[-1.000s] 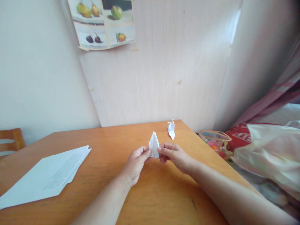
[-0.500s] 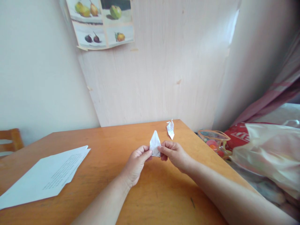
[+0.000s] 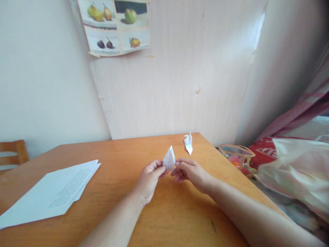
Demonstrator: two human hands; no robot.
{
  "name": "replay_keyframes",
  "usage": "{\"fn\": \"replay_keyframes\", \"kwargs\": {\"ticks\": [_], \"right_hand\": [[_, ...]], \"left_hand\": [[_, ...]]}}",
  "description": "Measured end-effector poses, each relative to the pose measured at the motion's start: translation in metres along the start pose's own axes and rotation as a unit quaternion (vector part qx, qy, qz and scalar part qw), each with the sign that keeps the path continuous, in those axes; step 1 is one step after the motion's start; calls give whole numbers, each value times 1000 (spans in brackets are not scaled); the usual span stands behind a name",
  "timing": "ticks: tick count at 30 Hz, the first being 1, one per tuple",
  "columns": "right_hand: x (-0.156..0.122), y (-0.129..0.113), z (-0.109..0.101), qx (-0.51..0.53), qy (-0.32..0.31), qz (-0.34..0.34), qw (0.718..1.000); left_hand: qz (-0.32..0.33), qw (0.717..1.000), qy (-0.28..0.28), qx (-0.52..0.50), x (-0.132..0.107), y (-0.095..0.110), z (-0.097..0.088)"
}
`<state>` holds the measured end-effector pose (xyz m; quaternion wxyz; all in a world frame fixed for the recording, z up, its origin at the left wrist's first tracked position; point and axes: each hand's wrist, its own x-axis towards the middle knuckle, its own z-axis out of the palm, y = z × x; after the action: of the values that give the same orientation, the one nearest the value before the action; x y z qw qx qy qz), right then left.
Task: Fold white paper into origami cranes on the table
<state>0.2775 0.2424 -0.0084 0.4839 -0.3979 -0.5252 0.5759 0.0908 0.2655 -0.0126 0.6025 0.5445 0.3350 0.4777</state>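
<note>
The folded paper [image 3: 169, 158] has just turned: half a second ago its broad face was square to the view, and now it stands slanted, point up, with its right side edge showing. The left hand [image 3: 149, 180] pinches its lower left between thumb and fingers. The right hand [image 3: 191, 173] has shifted its grip; its thumb and forefinger are at the lower right edge, the other fingers curled below. Whether they press or only touch, I cannot tell. The hold now seems to rest mainly on the left, the side flaps easier to reach. The paper is over the table [image 3: 123, 159], short of its far right corner, where a paper bird [image 3: 188, 144] lies unmoved.
</note>
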Motion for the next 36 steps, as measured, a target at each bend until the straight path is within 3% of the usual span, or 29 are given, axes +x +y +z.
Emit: {"fn": "replay_keyframes", "kwargs": {"ticks": [11, 18, 36], "right_hand": [[3, 5, -5, 36, 7, 6, 999], [5, 7, -5, 32, 7, 7, 999], [0, -2, 1, -37, -5, -16, 999]], "left_hand": [[-16, 994, -13, -110, 0, 2, 0], [-15, 994, -30, -100, -2, 7, 3], [-30, 995, 4, -97, 0, 1, 1]]}}
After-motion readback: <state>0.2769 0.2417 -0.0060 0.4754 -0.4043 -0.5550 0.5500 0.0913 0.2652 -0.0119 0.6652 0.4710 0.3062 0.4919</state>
